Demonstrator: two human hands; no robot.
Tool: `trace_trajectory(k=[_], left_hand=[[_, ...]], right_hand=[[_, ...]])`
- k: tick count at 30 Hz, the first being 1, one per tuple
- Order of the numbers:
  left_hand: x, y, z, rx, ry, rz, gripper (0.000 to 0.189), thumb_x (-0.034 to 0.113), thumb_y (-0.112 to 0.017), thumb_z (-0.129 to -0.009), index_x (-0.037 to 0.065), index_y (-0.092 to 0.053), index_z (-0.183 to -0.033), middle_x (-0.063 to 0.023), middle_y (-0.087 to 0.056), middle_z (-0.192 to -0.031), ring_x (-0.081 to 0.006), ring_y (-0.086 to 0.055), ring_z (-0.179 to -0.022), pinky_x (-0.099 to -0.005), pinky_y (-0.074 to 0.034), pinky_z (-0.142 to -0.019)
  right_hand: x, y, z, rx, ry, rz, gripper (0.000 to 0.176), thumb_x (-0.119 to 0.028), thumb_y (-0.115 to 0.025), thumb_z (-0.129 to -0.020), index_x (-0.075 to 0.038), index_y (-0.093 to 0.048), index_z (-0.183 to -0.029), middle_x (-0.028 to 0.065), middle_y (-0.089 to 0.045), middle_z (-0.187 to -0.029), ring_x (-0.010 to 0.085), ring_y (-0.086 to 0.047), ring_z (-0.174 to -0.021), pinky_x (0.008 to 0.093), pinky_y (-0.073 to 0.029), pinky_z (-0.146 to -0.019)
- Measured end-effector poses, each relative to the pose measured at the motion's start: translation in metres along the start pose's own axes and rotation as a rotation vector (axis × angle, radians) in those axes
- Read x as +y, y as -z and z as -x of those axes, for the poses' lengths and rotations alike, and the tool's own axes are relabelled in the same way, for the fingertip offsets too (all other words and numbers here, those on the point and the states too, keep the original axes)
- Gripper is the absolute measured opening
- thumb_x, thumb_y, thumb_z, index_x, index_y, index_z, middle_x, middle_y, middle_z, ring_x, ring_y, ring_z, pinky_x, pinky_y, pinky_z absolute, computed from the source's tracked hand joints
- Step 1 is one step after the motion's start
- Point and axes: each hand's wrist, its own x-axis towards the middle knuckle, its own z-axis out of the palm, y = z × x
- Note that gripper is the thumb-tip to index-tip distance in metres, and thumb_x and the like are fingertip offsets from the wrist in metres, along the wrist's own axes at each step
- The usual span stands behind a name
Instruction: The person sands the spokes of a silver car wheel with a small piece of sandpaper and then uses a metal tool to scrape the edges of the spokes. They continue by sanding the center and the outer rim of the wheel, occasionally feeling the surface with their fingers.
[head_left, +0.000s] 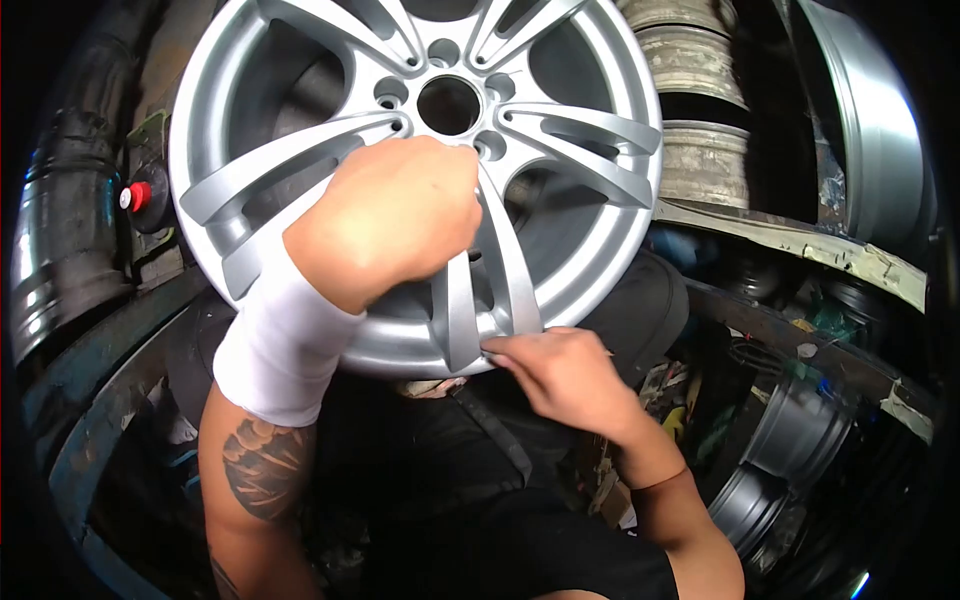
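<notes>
A large silver alloy wheel rim with paired spokes lies face up across the person's lap. My left hand, with a white sleeve on its forearm, is closed in a fist over the spokes just below the round centre hole. Anything inside that fist is hidden. At the wheel's near edge, my right hand has its fingers pressed together against the outer lip by a spoke end. Whether something small is between those fingers does not show.
Stacked worn rims stand at the upper right beside a shiny rim. More rims lie at the lower right. Dark metal cylinders and a red knob are at the left, above a blue metal frame.
</notes>
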Motion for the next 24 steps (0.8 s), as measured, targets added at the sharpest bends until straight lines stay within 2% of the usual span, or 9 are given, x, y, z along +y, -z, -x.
trace_trajectory(k=[6, 10, 12, 15, 18, 20, 21, 22, 24], left_hand=[[0.035, -0.009, 0.011, -0.367, -0.066, 0.085, 0.026, 0.019, -0.062, -0.090, -0.001, -0.078, -0.090, -0.0270, -0.075, -0.086, -0.0468, -0.074, -0.083, -0.0532, -0.059, -0.080], [0.049, -0.065, 0.049, -0.074, -0.309, -0.103, 0.028, 0.024, -0.068, -0.086, 0.003, -0.069, -0.068, -0.0194, -0.071, -0.067, -0.0370, -0.073, -0.063, -0.0483, -0.059, -0.062], [0.064, -0.082, 0.068, 0.041, -0.376, -0.134, 0.024, 0.025, -0.071, -0.086, 0.005, -0.068, -0.074, -0.0134, -0.066, -0.061, -0.0323, -0.070, -0.054, -0.0441, -0.054, -0.053], [0.100, -0.067, 0.077, -0.337, -0.085, -0.344, 0.027, 0.025, -0.070, -0.093, -0.001, -0.074, -0.098, -0.0079, -0.068, -0.062, -0.0249, -0.072, -0.055, -0.0366, -0.052, -0.051], [0.101, -0.054, 0.081, -0.414, -0.186, -0.421, 0.045, 0.026, -0.071, -0.094, -0.010, -0.072, -0.121, -0.0067, -0.068, -0.060, -0.0228, -0.071, -0.056, -0.0354, -0.051, -0.057], [0.101, -0.056, 0.078, -0.366, -0.209, -0.403, 0.048, 0.026, -0.072, -0.092, -0.011, -0.071, -0.123, -0.0067, -0.068, -0.061, -0.0224, -0.071, -0.056, -0.0356, -0.051, -0.059], [0.102, -0.059, 0.076, -0.344, -0.220, -0.391, 0.049, 0.025, -0.072, -0.091, -0.011, -0.071, -0.124, -0.0067, -0.069, -0.061, -0.0222, -0.071, -0.057, -0.0357, -0.051, -0.060], [0.103, -0.064, 0.074, -0.356, -0.209, -0.421, 0.048, 0.026, -0.072, -0.091, -0.011, -0.071, -0.123, -0.0065, -0.068, -0.061, -0.0225, -0.071, -0.057, -0.0360, -0.051, -0.060], [0.101, -0.079, 0.072, -0.368, -0.170, -0.482, 0.046, 0.028, -0.072, -0.093, -0.010, -0.072, -0.120, -0.0063, -0.068, -0.061, -0.0230, -0.071, -0.057, -0.0364, -0.050, -0.060]], right_hand=[[0.034, 0.087, -0.032, 0.393, -0.079, -0.162, 0.020, -0.012, -0.070, -0.103, -0.003, -0.079, -0.118, 0.0102, -0.071, -0.074, 0.0182, -0.070, -0.064, 0.0323, -0.053, -0.062], [0.090, 0.120, -0.132, 0.436, 0.080, -0.339, 0.024, -0.019, -0.065, -0.108, -0.003, -0.080, -0.117, 0.0086, -0.075, -0.078, 0.0122, -0.070, -0.068, 0.0294, -0.054, -0.065], [0.125, 0.095, -0.162, 0.548, 0.126, -0.351, 0.028, -0.021, -0.065, -0.110, -0.001, -0.078, -0.123, 0.0009, -0.069, -0.079, 0.0065, -0.064, -0.073, 0.0243, -0.052, -0.066], [0.127, 0.100, -0.155, 0.395, 0.049, -0.475, 0.026, -0.022, -0.065, -0.110, -0.005, -0.080, -0.123, 0.0005, -0.071, -0.077, 0.0064, -0.065, -0.072, 0.0249, -0.053, -0.067], [0.132, 0.112, -0.163, 0.566, 0.083, -0.376, 0.027, -0.024, -0.066, -0.107, -0.005, -0.081, -0.119, 0.0041, -0.074, -0.079, 0.0094, -0.067, -0.068, 0.0279, -0.055, -0.066], [0.128, 0.125, -0.148, 0.583, 0.129, -0.167, 0.030, -0.033, -0.057, -0.108, -0.012, -0.078, -0.113, 0.0064, -0.078, -0.087, 0.0226, -0.075, -0.082, 0.0382, -0.059, -0.079], [0.140, 0.116, -0.159, 0.560, 0.156, -0.302, 0.030, -0.029, -0.059, -0.109, -0.005, -0.078, -0.111, 0.0131, -0.075, -0.088, 0.0254, -0.073, -0.081, 0.0394, -0.056, -0.079], [0.148, 0.110, -0.165, 0.607, 0.233, -0.163, 0.033, -0.028, -0.055, -0.109, -0.005, -0.076, -0.117, 0.0200, -0.076, -0.112, 0.0373, -0.071, -0.109, 0.0465, -0.054, -0.099], [0.150, 0.096, -0.172, 0.656, 0.134, -0.224, 0.027, -0.024, -0.068, -0.105, -0.005, -0.081, -0.119, 0.0088, -0.079, -0.085, 0.0145, -0.073, -0.070, 0.0317, -0.058, -0.068]])
